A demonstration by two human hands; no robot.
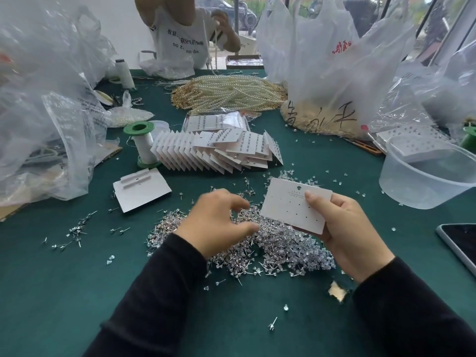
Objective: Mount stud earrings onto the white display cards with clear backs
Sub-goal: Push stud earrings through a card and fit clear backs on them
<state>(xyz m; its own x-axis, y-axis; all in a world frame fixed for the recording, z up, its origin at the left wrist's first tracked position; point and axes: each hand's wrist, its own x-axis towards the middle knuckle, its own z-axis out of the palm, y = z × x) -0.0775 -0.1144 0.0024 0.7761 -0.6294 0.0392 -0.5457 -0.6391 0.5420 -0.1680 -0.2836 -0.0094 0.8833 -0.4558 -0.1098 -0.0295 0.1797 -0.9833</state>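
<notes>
My right hand (353, 228) pinching the blank card (291, 206), left hand (219, 220) loose over the stud pile (278, 249), I might grab several tangled studs

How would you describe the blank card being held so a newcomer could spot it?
On the green table, find the pile of stud earrings at front centre. Over its right edge, the right hand holds one white card. Unlike the fanned stack of cards behind, its holes are all empty.

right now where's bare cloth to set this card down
Bare cloth lies near left, outside the left sleeve and below the stray studs. A smaller patch sits between the right hand, tub and phone. Crowded: the stud pile and card stack.
</notes>
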